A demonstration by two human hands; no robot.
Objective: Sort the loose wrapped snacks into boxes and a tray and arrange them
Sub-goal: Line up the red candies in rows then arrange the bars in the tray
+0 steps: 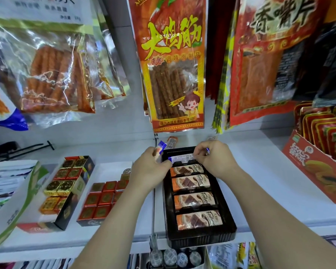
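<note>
At the far end of the black tray point(228, 227), both hands are on wrapped snacks. Left hand point(147, 168) grips a blue-white snack point(160, 148), tilted up over the tray's left rim. Right hand point(211, 160) pinches a second snack point(182, 158) lying crosswise in the far slot. Four chocolate bars point(191, 183) fill the nearer slots. To the left on the shelf point(260, 171): gold-foil box point(66, 216), red-foil box point(88, 222).

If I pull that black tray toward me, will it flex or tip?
Probably flexes: the tray looks like thin moulded plastic. Likely light, carrying just a few small bars. Its near end seems to sit at the shelf edge, so it could tip.
</note>
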